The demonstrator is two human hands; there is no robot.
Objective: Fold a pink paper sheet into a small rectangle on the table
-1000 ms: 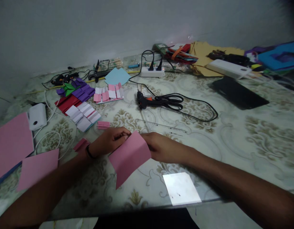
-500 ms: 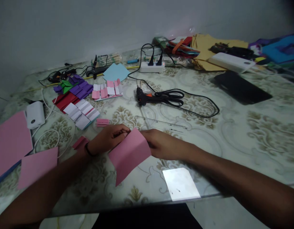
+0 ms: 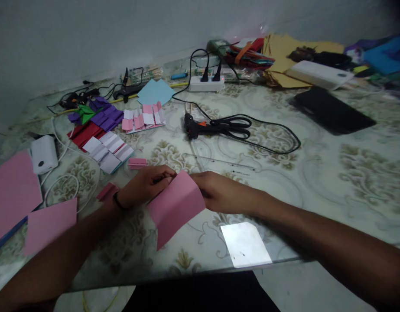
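Observation:
A pink sheet of paper, bent along a crease, is held just above the table near its front edge. My left hand pinches its upper left edge, fingers curled in. At the far edge my right hand grips the same sheet; its fingertips are hidden behind the paper. Beyond my left hand lies a small folded pink paper piece, and another folded pink piece rests beside my left wrist. A loose pink sheet lies left of my forearm.
A black glue gun with a coiled cord lies mid-table. Behind it stands a white power strip. Folded white papers are at left, a black phone-like slab at right. A bright white patch shows near the front edge.
The view has shifted slightly, so the table's things appear a little higher. Both hands keep their hold on the pink sheet, which looks slightly more curved.

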